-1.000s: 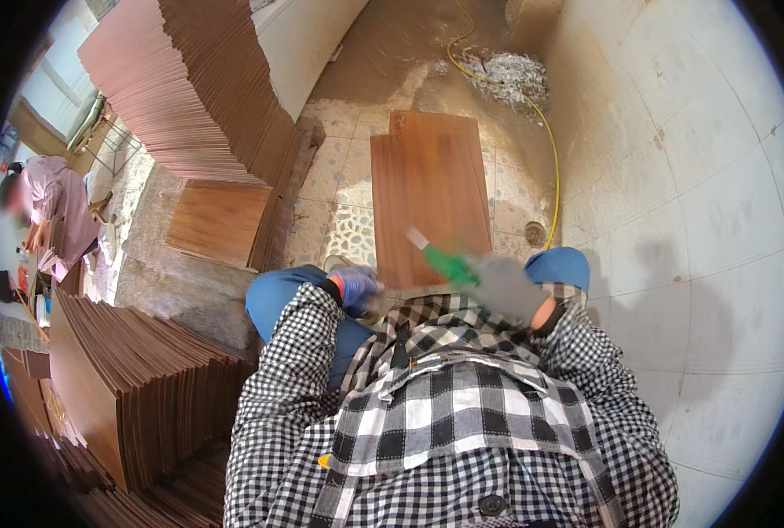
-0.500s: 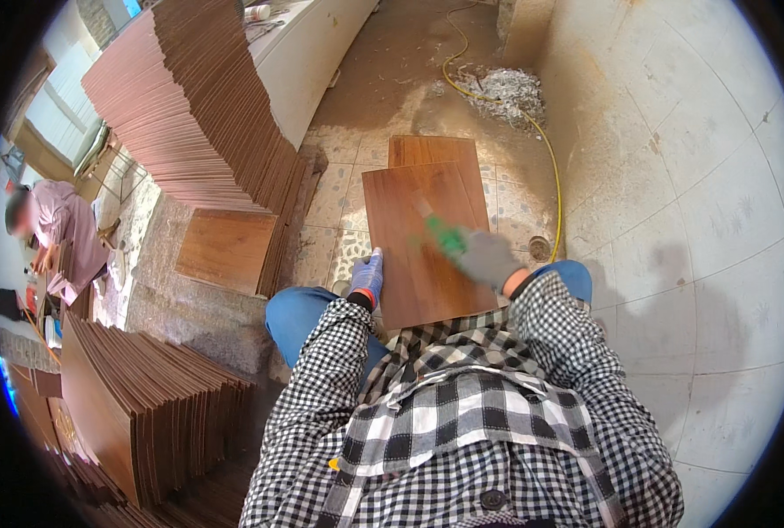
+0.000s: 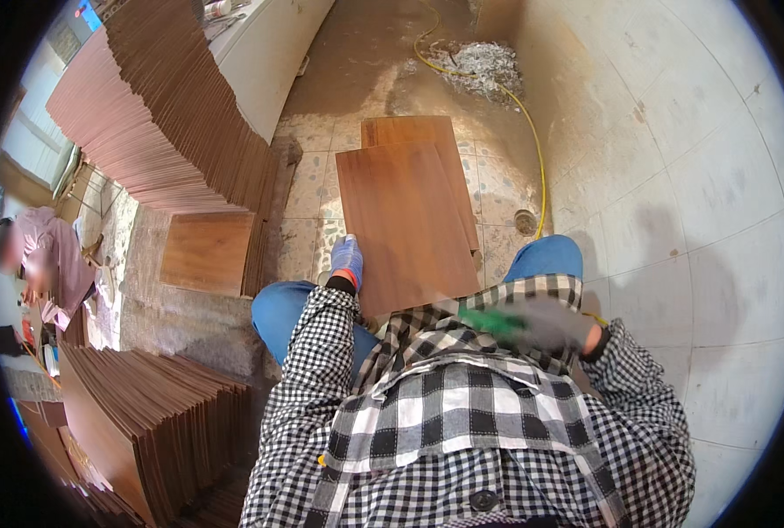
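A brown wood-grain panel [image 3: 405, 224] rests tilted across my lap, with its near end against the checked cloth. My left hand [image 3: 346, 260], in a bluish glove, grips its left edge. In a grey glove, my right hand [image 3: 555, 326] is closed around a green-handled tool [image 3: 496, 322] over my lap, near the panel's lower right corner. Motion smears the tool, so its kind is unclear; a pale tip points left. Partly hidden behind the first panel is a second brown panel [image 3: 410, 130].
Tall panel stacks stand at left, one far [image 3: 159, 114] and one near [image 3: 150, 422]. A lower panel pile [image 3: 205, 253] lies between. A yellow hose [image 3: 537, 158] runs along the tiled wall [image 3: 656, 176], past a pale scrap heap [image 3: 480, 66]. A person [image 3: 49, 255] sits far left.
My right hand and the green-handled tool have swept off the panel's middle, down and right toward my lap. The left hand keeps its hold on the edge. The view has shifted slightly.
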Demonstrator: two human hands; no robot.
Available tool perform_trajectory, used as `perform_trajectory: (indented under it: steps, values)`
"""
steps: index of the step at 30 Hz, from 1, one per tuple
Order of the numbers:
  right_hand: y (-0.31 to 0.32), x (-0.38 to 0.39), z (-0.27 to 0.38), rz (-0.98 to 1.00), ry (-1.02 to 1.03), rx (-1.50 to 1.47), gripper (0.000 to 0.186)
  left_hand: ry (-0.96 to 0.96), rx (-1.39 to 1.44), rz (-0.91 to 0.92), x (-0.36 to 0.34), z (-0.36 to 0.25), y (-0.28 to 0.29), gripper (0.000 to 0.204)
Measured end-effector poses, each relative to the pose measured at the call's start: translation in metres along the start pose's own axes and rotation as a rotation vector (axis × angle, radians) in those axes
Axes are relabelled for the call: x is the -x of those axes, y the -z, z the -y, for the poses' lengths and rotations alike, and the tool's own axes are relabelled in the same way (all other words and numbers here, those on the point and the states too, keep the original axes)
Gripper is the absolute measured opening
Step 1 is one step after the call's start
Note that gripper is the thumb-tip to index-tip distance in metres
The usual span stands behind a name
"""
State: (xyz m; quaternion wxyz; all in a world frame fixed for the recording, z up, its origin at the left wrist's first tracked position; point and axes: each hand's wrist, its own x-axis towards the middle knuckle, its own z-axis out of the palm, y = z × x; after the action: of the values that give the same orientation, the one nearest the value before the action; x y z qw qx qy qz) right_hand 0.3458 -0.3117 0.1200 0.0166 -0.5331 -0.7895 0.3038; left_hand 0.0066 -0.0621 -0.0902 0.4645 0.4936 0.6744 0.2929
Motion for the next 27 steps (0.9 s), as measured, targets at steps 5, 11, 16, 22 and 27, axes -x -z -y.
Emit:
perform_trajectory:
  steps: [5,11,16,22,27]
  values:
    - [0.05,0.01,0.029,0.054,-0.577,0.112,0.057,-0.164,-0.018,-0.294,-0.007,-0.006,-0.001,0.044]
    - [0.047,0.024,0.014,-0.097,-0.175,-0.376,0.057,-0.313,0.094,-0.314,-0.02,-0.002,0.03,0.042]
    - [0.042,0.017,-0.047,-0.671,-0.223,-0.78,0.062,0.13,0.804,0.223,0.005,-0.07,0.035,0.039]
    - [0.048,-0.048,0.075,-0.3,0.227,-0.245,0.076,0.217,1.437,1.294,0.04,-0.114,0.069,0.06]
    - [0.04,-0.107,0.119,-0.317,0.495,0.145,0.057,0.21,1.377,1.037,0.078,-0.142,0.068,0.071]
